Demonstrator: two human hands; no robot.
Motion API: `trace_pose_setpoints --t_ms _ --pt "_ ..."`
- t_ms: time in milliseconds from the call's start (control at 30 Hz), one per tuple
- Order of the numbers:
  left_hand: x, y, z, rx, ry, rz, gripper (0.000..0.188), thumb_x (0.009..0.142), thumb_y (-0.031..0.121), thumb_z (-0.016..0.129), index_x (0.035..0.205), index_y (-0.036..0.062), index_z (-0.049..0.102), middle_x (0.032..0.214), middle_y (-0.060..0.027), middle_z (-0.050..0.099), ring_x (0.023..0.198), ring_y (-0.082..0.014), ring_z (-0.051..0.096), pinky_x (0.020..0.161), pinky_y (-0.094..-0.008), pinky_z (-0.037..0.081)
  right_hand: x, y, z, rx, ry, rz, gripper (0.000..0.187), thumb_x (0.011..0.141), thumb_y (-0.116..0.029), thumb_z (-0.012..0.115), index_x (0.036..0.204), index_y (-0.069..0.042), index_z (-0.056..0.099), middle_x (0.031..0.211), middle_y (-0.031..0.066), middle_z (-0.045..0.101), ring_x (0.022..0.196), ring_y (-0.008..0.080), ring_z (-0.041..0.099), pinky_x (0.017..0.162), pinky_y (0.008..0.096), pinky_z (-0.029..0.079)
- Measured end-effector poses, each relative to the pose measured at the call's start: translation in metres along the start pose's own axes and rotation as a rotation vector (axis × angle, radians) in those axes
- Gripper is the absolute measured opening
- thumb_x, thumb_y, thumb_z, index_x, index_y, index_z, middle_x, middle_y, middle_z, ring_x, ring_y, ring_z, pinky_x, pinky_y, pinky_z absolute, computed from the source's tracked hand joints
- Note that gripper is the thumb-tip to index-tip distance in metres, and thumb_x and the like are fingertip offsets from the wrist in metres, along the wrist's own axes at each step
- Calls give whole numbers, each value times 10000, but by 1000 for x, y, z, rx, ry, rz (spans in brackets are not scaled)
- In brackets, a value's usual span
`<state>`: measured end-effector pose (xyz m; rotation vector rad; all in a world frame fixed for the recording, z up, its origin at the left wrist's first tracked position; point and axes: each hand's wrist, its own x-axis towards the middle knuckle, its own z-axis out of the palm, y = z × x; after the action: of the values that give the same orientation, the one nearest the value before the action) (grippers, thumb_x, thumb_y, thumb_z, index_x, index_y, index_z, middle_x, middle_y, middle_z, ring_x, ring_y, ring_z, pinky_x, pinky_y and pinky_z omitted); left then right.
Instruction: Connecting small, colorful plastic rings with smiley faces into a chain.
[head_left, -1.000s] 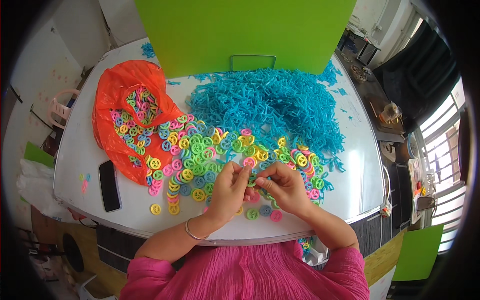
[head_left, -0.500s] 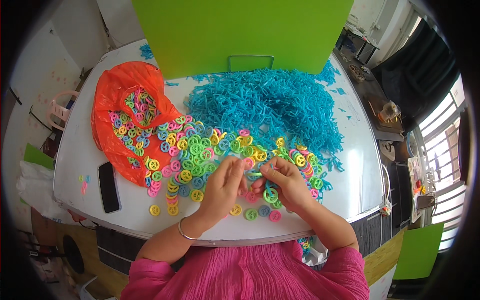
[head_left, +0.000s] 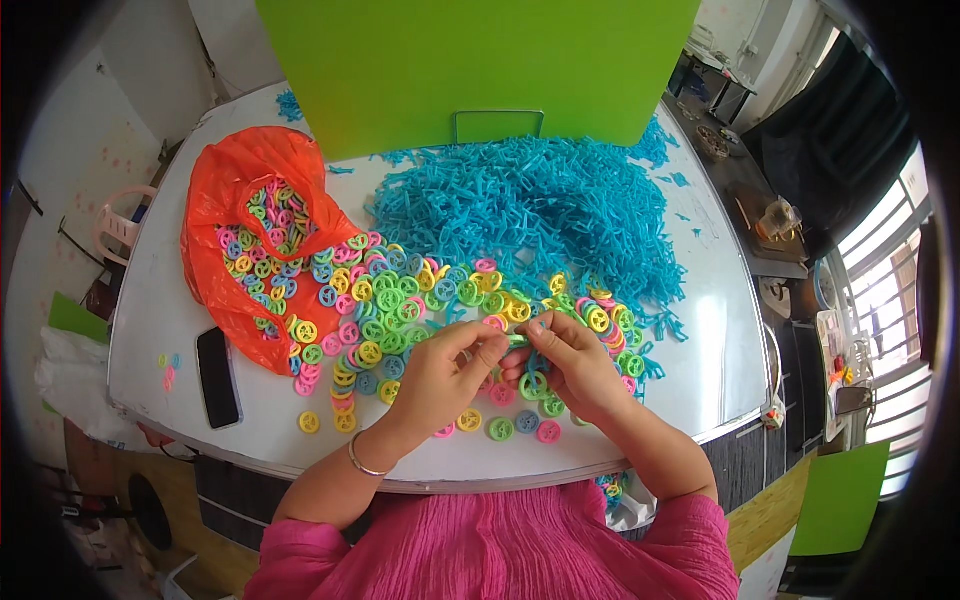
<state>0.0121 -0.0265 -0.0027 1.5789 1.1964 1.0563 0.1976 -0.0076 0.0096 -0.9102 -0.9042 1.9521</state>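
Note:
Over the near middle of the table, my two hands meet around small plastic wheels. My left hand (head_left: pixel 440 378) is closed, its thumb and forefinger pinched at the edge of a green wheel (head_left: pixel 516 341) seen nearly edge-on. My right hand (head_left: pixel 578 368) is closed too, thumb on top, gripping a blue forked plastic piece (head_left: pixel 536 361). A second green wheel (head_left: pixel 534 385) hangs below those fingers on the blue piece. How the parts join is partly hidden by my fingers. Loose pink, yellow, green and blue wheels (head_left: pixel 395 305) spread beyond and beside both hands.
A heap of blue forked pieces (head_left: pixel 530 200) covers the far middle, before a large green panel (head_left: pixel 480 60). An open red plastic bag (head_left: pixel 215 180) of wheels lies at left, with a black phone (head_left: pixel 218 378) nearer me. The white table's edge (head_left: pixel 470 487) curves close to my body.
My left hand has turned and moved slightly right, its thumb and forefinger now reaching the upper green wheel. The right hand has stayed nearly in place with its pieces.

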Motion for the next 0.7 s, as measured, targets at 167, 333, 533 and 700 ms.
trace_pose_setpoints --t_ms 167,333,533,700 --pt "3 10 -5 -17 116 7 231 912 230 639 984 12 667 864 -80 656 703 -108 597 547 -252 455 -35 -48 -25 -504 -99 -77 194 943 -209 596 946 -18 632 885 73 678 803 144 650 645 258 502" --pt "0 0 -5 267 -11 75 196 863 227 675 970 62 682 847 -60 651 734 -156 604 615 -295 470 -105 -94 -57 -1174 -547 77 160 874 -209 669 960 -75 681 911 64 691 783 168 661 634 278 500" --pt "-8 -2 3 526 -201 163 253 774 231 728 988 101 691 847 -54 581 876 -237 557 816 -356 453 -152 -70 -86 -1582 -569 414 305 834 -324 713 1057 -120 675 905 74 701 778 256 670 678 305 514" --pt "-11 -8 2 611 -218 180 269 759 250 741 975 101 680 890 -63 564 937 -252 530 861 -360 431 -136 -89 -78 -1457 -494 289 371 817 -314 734 1113 -99 668 955 96 703 841 250 680 730 318 535"
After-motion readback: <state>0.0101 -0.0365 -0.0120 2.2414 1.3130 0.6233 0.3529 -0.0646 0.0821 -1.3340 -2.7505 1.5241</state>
